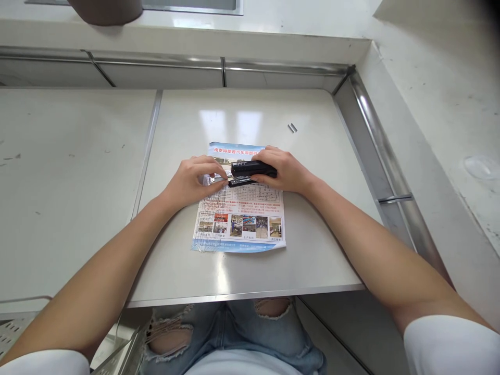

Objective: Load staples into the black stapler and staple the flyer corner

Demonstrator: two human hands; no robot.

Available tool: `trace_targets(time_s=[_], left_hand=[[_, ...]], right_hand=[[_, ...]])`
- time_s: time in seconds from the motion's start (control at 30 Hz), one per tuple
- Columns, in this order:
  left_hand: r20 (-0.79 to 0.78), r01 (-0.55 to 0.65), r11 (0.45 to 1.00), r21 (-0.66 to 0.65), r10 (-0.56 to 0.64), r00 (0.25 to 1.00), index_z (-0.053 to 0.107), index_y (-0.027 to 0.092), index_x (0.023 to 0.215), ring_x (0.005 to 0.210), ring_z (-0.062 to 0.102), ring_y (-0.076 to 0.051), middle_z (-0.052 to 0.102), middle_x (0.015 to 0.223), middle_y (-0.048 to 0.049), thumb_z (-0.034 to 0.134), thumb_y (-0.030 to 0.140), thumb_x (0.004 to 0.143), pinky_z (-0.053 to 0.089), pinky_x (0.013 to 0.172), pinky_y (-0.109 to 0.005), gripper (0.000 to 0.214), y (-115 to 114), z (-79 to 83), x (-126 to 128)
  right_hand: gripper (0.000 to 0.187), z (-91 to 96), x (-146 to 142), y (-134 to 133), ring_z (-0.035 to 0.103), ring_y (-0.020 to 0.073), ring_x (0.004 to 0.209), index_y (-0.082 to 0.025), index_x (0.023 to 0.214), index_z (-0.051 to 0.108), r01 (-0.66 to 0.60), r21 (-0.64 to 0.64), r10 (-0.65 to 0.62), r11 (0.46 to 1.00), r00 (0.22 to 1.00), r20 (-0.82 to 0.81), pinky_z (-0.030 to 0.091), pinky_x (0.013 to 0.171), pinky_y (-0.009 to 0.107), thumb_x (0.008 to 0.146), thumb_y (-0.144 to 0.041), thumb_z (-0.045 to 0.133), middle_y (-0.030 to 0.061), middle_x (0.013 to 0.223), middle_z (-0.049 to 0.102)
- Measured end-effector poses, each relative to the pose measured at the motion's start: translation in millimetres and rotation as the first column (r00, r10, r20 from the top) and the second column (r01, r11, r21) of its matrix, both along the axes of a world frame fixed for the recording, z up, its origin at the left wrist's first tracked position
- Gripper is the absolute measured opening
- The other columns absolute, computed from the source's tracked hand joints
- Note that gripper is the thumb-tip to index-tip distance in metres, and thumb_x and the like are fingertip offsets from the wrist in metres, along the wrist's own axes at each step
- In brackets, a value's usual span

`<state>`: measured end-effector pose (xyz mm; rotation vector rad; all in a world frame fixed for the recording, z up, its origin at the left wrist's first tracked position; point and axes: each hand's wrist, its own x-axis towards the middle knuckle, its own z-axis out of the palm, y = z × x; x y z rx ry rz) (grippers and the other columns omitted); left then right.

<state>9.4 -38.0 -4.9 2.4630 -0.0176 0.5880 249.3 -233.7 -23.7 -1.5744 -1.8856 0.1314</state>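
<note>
**Stapler: Location, Present Hold and Handling**

Location: black stapler (253, 169) over the upper-middle part of a printed sheet (246, 209), near the middle of the white tabletop (242, 276). Front end toward the left; upper arm and base apart at that end. Contact with the paper: not possible to confirm from above.

Right grip: right hand (283, 167) clamped around the rear of the stapler, fingers over the top, thumb along the near side.

Left grip: left hand (197, 179) at the front end of the stapler, thumb and fingertips close together. Unable to tell whether pinching something small or merely touching the front.

Handling (judged): Expect low weight, a stiff body and a smooth, slightly slippery casing. Allow for spring resistance between upper arm and base. Take hold at the rear for control; steady the front from the sides. Avoid placing fingertips in the open gap. Treat the printed sheet as light, thin and easily creased or torn. Note the slight curl at the lower right corner; press flat near the edges.

Nearby: two short silvery strips (292, 127) on the tabletop, side by side, beyond the right hand and well apart from the sheet. Probably staples; treat as light and easily snapped.
</note>
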Motion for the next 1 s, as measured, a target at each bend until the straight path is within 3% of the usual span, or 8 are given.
trace_targets(time_s=[0.17, 0.3, 0.43, 0.57, 0.67, 0.77, 1.0], left_hand=[[-0.005, 0.041, 0.999, 0.036, -0.041, 0.999, 0.079, 0.025, 0.094, 0.098, 0.078, -0.022, 0.083, 0.104, -0.0027, 0.077, 0.032, 0.095, 0.058, 0.095, -0.039, 0.008, 7.2, -0.1, -4.6], [-0.027, 0.078, 0.997, 0.022, -0.077, 0.997, 0.072, 0.022, 0.084, 0.096, 0.077, -0.022, 0.082, 0.098, -0.0025, 0.075, 0.030, 0.094, 0.056, 0.095, -0.039, 0.013, 11.4, 4.5, -7.9], [-0.091, 0.118, 0.993, 0.006, -0.117, 0.989, 0.067, 0.022, 0.080, 0.098, 0.076, -0.024, 0.082, 0.102, -0.0050, 0.067, 0.024, 0.090, 0.055, 0.095, -0.041, 0.010, 14.9, 9.0, -9.9], [-0.129, 0.169, 0.986, 0.002, -0.167, 0.978, 0.068, 0.022, 0.090, 0.104, 0.076, -0.026, 0.081, 0.109, -0.0064, 0.061, 0.018, 0.081, 0.055, 0.099, -0.044, 0.012, 16.1, 10.3, -10.6], [-0.079, 0.148, 0.988, -0.042, -0.151, 0.985, 0.069, 0.022, 0.096, 0.105, 0.077, -0.026, 0.081, 0.109, -0.0063, 0.064, 0.017, 0.082, 0.057, 0.099, -0.045, 0.015, 14.2, 11.1, -10.8], [-0.025, 0.110, 0.987, -0.116, -0.114, 0.993, 0.067, 0.022, 0.090, 0.103, 0.079, -0.024, 0.082, 0.105, -0.0062, 0.067, 0.019, 0.088, 0.060, 0.096, -0.043, 0.003, 11.1, 12.0, -11.2], [0.036, 0.051, 0.982, -0.180, -0.045, 0.998, 0.071, 0.022, 0.091, 0.092, 0.079, -0.021, 0.081, 0.093, -0.0032, 0.076, 0.025, 0.091, 0.061, 0.092, -0.039, 0.006, 6.1, 8.5, -11.1]], right_hand=[[0.029, 0.5, 1.2, -1.8, 0.064, 0.0261, 0.093, -0.021, 0.118, 0.067, -0.022, -0.004, 0.021, 1.000, 0.999, -0.028, 0.051, 0.081, 0.038, 0.100, -0.044, 0.069, 0.0100, 0.103, 0.074], [0.034, -0.4, 2.0, -1.4, 0.065, 0.0261, 0.095, -0.021, 0.122, 0.067, -0.044, 0.014, 0.045, 0.999, 0.998, -0.047, 0.051, 0.083, 0.037, 0.098, -0.044, 0.073, 0.0097, 0.106, 0.075], [0.033, -2.3, 2.0, -0.4, 0.064, 0.0253, 0.095, -0.021, 0.119, 0.067, -0.036, 0.025, 0.036, 0.999, 0.999, -0.030, 0.050, 0.082, 0.036, 0.097, -0.043, 0.074, 0.0091, 0.103, 0.074], [0.026, -2.7, 2.6, -1.1, 0.062, 0.0237, 0.089, -0.020, 0.112, 0.067, -0.013, 0.081, 0.014, 0.997, 1.000, -0.011, 0.049, 0.079, 0.035, 0.097, -0.041, 0.073, 0.0076, 0.097, 0.072], [0.025, -1.5, 3.6, -2.6, 0.063, 0.0234, 0.090, -0.021, 0.112, 0.067, 0.002, 0.150, 0.005, 0.989, 0.999, -0.046, 0.051, 0.080, 0.036, 0.097, -0.040, 0.073, 0.0068, 0.097, 0.073], [0.027, -0.1, 3.6, -4.1, 0.063, 0.0225, 0.087, -0.021, 0.112, 0.068, 0.039, 0.195, -0.021, 0.980, 0.995, -0.093, 0.051, 0.079, 0.037, 0.096, -0.042, 0.075, 0.0056, 0.095, 0.073], [0.029, 2.7, -4.1, -4.5, 0.062, 0.0219, 0.082, -0.023, 0.108, 0.070, 0.041, 0.214, -0.011, 0.976, 0.990, -0.141, 0.052, 0.077, 0.037, 0.094, -0.046, 0.079, 0.0038, 0.090, 0.071]])
